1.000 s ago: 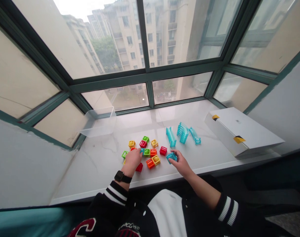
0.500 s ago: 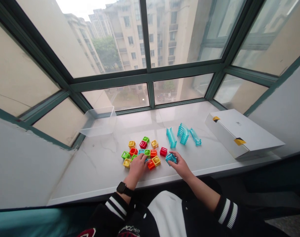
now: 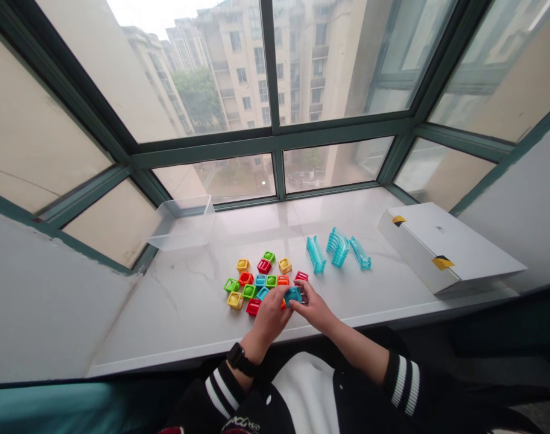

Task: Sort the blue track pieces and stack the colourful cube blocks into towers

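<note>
Teal block [image 3: 293, 295] in right hand [image 3: 314, 308], coloured cubes [image 3: 257, 280] beside

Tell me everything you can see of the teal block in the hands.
The teal block is small, translucent blue-green plastic, seemingly hollow. It is pinched between the left hand and right hand, over the white sill, at the near edge of the coloured blocks. Finer detail is too small to tell.

Place: a flat, by a bay window [image 3: 275, 90]
Evidence: marble sill [image 3: 189, 301], toy blocks [image 3: 261, 278], apartment buildings [image 3: 257, 54] outside
</note>
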`<state>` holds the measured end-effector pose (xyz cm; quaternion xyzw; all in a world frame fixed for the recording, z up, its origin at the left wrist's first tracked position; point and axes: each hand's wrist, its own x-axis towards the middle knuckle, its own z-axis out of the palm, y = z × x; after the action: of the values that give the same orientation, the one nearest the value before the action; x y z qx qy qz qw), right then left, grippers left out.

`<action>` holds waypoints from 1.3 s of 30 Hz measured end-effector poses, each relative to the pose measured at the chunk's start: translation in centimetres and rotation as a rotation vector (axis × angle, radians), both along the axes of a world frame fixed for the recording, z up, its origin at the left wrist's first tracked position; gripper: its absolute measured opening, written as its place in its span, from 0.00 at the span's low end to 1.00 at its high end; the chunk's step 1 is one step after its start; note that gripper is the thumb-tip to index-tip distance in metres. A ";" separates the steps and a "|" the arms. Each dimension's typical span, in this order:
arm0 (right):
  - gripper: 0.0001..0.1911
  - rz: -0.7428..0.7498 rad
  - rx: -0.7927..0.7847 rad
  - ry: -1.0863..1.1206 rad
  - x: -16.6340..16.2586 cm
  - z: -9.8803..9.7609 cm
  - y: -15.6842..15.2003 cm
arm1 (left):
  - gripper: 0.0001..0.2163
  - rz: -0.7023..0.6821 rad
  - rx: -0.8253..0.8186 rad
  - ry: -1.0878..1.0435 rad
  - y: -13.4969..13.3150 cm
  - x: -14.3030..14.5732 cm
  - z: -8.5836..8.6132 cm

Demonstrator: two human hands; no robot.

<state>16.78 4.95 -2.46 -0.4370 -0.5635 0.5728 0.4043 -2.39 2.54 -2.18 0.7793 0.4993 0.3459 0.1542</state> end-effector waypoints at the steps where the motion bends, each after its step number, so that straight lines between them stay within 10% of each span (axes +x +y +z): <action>1: 0.35 -0.008 -0.014 0.007 0.2 0.1 0.0 | 0.20 0.056 -0.014 0.002 1.1 -0.9 0.4; 7: 0.34 -0.163 -0.078 -0.097 4.7 -1.2 0.1 | 0.21 0.505 -0.056 0.103 10.7 -8.4 2.8; 14: 0.31 -0.275 -0.063 -0.126 9.2 -3.0 -0.1 | 0.23 0.483 -0.416 0.400 16.9 -10.7 0.6; 23: 0.24 -0.373 0.014 -0.269 10.1 -3.8 1.4 | 0.31 0.427 -0.384 0.484 13.7 -7.4 -2.3; 30: 0.31 -0.098 0.537 -0.610 2.5 -4.9 3.7 | 0.28 0.416 -0.300 0.502 12.1 -7.6 -3.3; 39: 0.33 -0.011 0.520 -0.873 -5.4 -5.9 8.5 | 0.27 0.436 -0.281 0.425 9.1 -8.8 -3.7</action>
<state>11.39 13.43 -8.39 -0.5231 -0.8018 0.1754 0.2296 -11.17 11.59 -5.92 0.6799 0.7181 0.1283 0.0747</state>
